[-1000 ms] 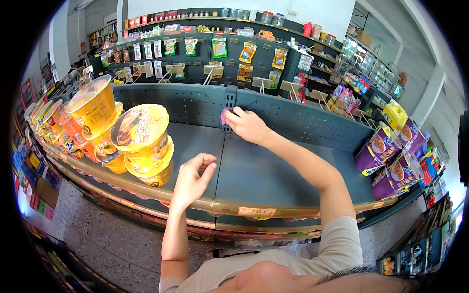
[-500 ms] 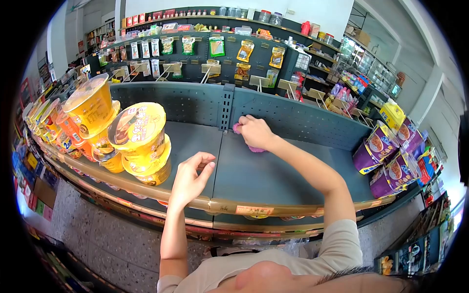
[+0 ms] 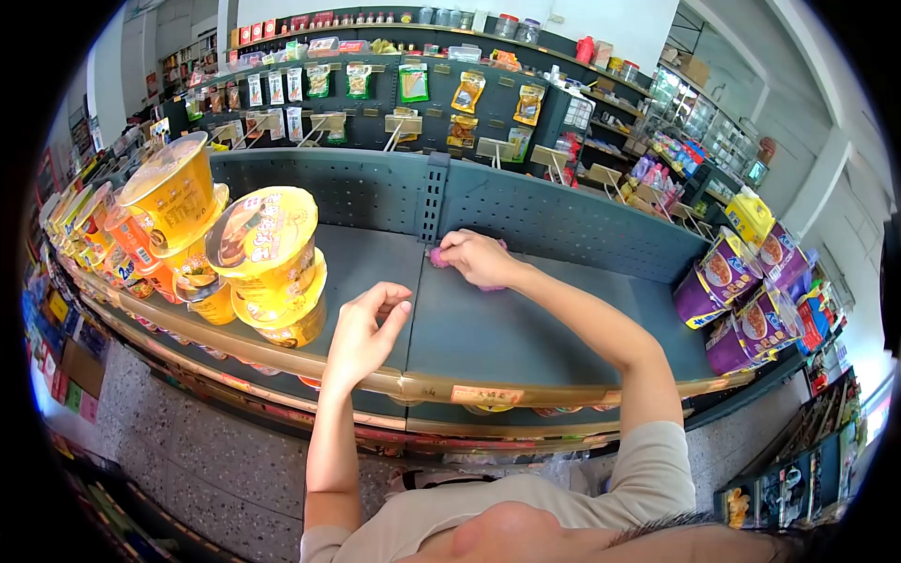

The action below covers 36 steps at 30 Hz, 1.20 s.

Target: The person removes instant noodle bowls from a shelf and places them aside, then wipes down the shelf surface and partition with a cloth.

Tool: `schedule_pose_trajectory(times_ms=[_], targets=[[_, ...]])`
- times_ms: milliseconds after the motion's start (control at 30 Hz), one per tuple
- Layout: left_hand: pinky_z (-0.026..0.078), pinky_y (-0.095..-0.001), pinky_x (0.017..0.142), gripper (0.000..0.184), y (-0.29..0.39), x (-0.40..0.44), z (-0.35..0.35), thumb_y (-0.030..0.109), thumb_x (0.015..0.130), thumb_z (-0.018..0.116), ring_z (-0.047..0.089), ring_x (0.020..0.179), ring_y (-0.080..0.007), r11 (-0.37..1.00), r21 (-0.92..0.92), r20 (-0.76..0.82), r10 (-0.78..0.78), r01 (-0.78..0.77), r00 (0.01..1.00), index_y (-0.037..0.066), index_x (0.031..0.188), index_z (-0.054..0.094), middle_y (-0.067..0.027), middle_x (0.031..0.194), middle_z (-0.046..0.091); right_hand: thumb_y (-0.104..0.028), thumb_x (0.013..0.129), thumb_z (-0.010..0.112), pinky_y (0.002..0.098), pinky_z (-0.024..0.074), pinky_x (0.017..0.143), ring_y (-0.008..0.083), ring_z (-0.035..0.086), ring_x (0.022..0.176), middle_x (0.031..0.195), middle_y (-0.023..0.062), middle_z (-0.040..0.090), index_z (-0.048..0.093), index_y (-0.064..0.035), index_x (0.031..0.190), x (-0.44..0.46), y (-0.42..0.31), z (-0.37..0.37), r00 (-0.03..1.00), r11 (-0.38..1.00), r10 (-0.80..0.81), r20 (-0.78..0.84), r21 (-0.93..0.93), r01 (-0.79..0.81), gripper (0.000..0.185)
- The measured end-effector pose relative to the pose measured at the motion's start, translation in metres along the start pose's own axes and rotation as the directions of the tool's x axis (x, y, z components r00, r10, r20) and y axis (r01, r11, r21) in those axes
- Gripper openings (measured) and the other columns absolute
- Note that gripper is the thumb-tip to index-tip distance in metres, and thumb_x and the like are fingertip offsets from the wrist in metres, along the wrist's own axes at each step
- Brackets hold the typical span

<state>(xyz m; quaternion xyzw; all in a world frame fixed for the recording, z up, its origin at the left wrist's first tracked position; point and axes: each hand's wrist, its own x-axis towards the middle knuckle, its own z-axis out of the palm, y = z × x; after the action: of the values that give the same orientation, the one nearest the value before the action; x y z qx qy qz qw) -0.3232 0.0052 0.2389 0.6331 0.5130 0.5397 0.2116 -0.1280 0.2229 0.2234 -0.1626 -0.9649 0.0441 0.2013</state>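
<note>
My right hand [image 3: 477, 258] presses a pink-purple cloth [image 3: 438, 256] onto the grey metal shelf [image 3: 526, 328], close to the back panel and just right of the upright post. Parts of the cloth stick out on both sides of the fingers; the rest lies hidden under the hand. Above the shelf's front edge, my left hand [image 3: 368, 330] hovers with its fingers loosely bent and the thumb apart, holding nothing. To its left stand stacked yellow instant noodle bowls [image 3: 265, 239], which it does not touch.
Purple noodle tubs [image 3: 721, 279] are stacked at the shelf's right end, with a yellow package [image 3: 751, 218] behind them. A perforated back panel [image 3: 563, 220] bounds the shelf. Along the front runs a tan price strip [image 3: 563, 389]. Hanging snack packets [image 3: 413, 84] are beyond.
My right hand has drawn the cloth a little left and toward the front, away from the back panel. My left hand stays nearly where it was.
</note>
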Motion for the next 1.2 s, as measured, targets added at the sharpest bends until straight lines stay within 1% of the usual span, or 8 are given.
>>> schedule_pose_trajectory(times_ms=[100, 200, 333, 567, 967, 1067, 1167, 1200], targets=[[0.055, -0.0315, 0.075, 0.017, 0.002, 0.000, 0.000, 0.009, 0.093, 0.064, 0.070, 0.083, -0.0215, 1.000, 0.002, -0.001, -0.006, 0.006, 1.000, -0.004, 0.105, 0.064, -0.0161, 0.092, 0.071, -0.002, 0.085, 0.061, 0.0385, 0.0505, 0.085, 0.0280, 0.060, 0.104, 0.109, 0.0067, 0.064, 0.071, -0.0079, 0.096, -0.007, -0.005, -0.009, 0.995, 0.996, -0.083, 0.052, 0.041, 0.081, 0.016], [0.055, -0.0315, 0.075, 0.017, 0.000, -0.001, 0.000, 0.009, 0.093, 0.064, 0.070, 0.084, -0.0217, 1.000, 0.009, -0.004, 0.001, -0.001, 1.000, -0.004, 0.105, 0.064, -0.0161, 0.092, 0.071, -0.002, 0.085, 0.060, 0.0386, 0.0501, 0.086, 0.0277, 0.059, 0.105, 0.110, 0.0059, 0.063, 0.070, -0.0093, 0.098, -0.006, -0.007, -0.018, 0.995, 0.996, 0.031, 0.092, 0.076, -0.038, 0.018], [0.055, -0.0314, 0.075, 0.017, 0.001, -0.001, 0.000, 0.009, 0.093, 0.064, 0.071, 0.085, -0.0219, 1.000, 0.001, 0.004, -0.014, 0.014, 1.000, -0.004, 0.105, 0.064, -0.0162, 0.093, 0.071, -0.004, 0.086, 0.059, 0.0409, 0.0518, 0.082, 0.0272, 0.059, 0.103, 0.106, 0.0057, 0.061, 0.071, -0.0108, 0.098, 0.009, -0.004, -0.004, 0.982, 0.995, 0.076, -0.173, -0.051, -0.086, 0.018], [0.055, -0.0311, 0.077, 0.018, 0.001, 0.000, -0.001, 0.009, 0.093, 0.064, 0.071, 0.085, -0.0214, 1.000, 0.000, 0.012, -0.008, 0.008, 1.000, -0.004, 0.105, 0.064, -0.0164, 0.093, 0.071, -0.003, 0.082, 0.058, 0.0417, 0.0526, 0.077, 0.0264, 0.061, 0.102, 0.097, 0.0061, 0.060, 0.072, -0.0114, 0.095, 0.021, -0.013, 0.011, 0.991, 0.976, 0.120, -0.053, -0.177, -0.128, 0.021], [0.054, -0.0305, 0.076, 0.017, 0.005, -0.001, 0.001, 0.009, 0.093, 0.064, 0.070, 0.083, -0.0207, 1.000, 0.022, 0.004, -0.012, 0.012, 1.000, -0.004, 0.105, 0.064, -0.0158, 0.093, 0.071, 0.000, 0.081, 0.057, 0.0402, 0.0505, 0.078, 0.0300, 0.062, 0.094, 0.097, 0.0092, 0.064, 0.070, -0.0077, 0.090, 0.007, -0.009, -0.002, 0.996, 0.984, -0.078, 0.046, 0.164, 0.069, 0.017], [0.054, -0.0305, 0.076, 0.018, 0.001, -0.001, 0.001, 0.009, 0.093, 0.064, 0.070, 0.083, -0.0208, 1.000, 0.021, 0.001, -0.002, 0.001, 1.000, -0.004, 0.105, 0.064, -0.0158, 0.093, 0.071, 0.000, 0.081, 0.056, 0.0401, 0.0503, 0.079, 0.0309, 0.062, 0.093, 0.095, 0.0107, 0.064, 0.071, -0.0071, 0.089, 0.003, -0.008, -0.024, 0.974, 0.940, -0.015, 0.226, 0.336, -0.063, 0.018], [0.054, -0.0310, 0.076, 0.018, 0.000, -0.001, 0.001, 0.008, 0.093, 0.064, 0.070, 0.084, -0.0211, 1.000, 0.011, 0.009, -0.003, 0.003, 1.000, -0.004, 0.105, 0.064, -0.0160, 0.093, 0.071, 0.003, 0.080, 0.059, 0.0393, 0.0496, 0.078, 0.0316, 0.062, 0.093, 0.097, 0.0101, 0.065, 0.069, -0.0038, 0.091, 0.002, 0.002, -0.025, 0.987, 0.973, 0.158, 0.039, 0.163, -0.163, 0.016], [0.054, -0.0312, 0.076, 0.018, 0.002, -0.001, 0.001, 0.008, 0.093, 0.064, 0.070, 0.084, -0.0213, 1.000, 0.008, 0.012, -0.014, 0.014, 1.000, -0.004, 0.105, 0.064, -0.0161, 0.093, 0.071, 0.000, 0.079, 0.058, 0.0409, 0.0511, 0.078, 0.0308, 0.063, 0.094, 0.097, 0.0092, 0.064, 0.069, -0.0060, 0.089, 0.005, 0.004, -0.023, 0.983, 0.982, 0.185, -0.019, -0.041, -0.185, 0.017]])
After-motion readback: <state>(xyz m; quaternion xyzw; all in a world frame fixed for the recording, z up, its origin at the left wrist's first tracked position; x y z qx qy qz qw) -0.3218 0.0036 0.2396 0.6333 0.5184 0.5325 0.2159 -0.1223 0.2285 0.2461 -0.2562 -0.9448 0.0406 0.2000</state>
